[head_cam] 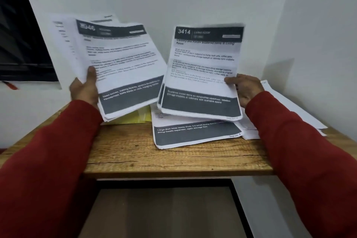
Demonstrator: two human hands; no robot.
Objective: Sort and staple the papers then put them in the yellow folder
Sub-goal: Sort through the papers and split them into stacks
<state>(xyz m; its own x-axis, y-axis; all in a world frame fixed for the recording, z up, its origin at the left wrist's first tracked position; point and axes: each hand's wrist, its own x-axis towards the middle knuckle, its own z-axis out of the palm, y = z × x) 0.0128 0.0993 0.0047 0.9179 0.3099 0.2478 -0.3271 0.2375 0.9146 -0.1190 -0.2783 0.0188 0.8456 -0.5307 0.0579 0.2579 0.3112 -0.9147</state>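
Paper fills both hands: thin printed sheets, light and floppy, and they will likely bend and fan apart unless held near an edge with the thumb on top. The left hand (85,91) pinches a thick sheaf (119,63) by its lower left edge, thumb pressed on the top page and fingers hidden underneath; the pages behind have already slid out of line toward the upper left, which suggests the stack slips easily. The right hand (244,88) pinches a thinner set (204,71) headed "3414" at its right edge, thumb and forefinger on the front, the other fingers out of sight behind. Both bundles are held up and tilted, close side by side but not clearly touching, so sorting looks to be still in progress.

Below the right hand, more loose sheets (195,133) lie flat on the wooden table (154,156), one with a dark footer band facing up, and further white pages (289,110) spread beyond the right wrist toward the wall. Squaring each stack against the tabletop before stapling would probably help, since the edges are ragged.

Just under the left hand's sheaf, between the two hands, a patch of the yellow folder (139,117) shows on the table. Most of it is covered by the held paper, so I cannot tell whether it is open or whether anything lies in it. No stapler is in view.
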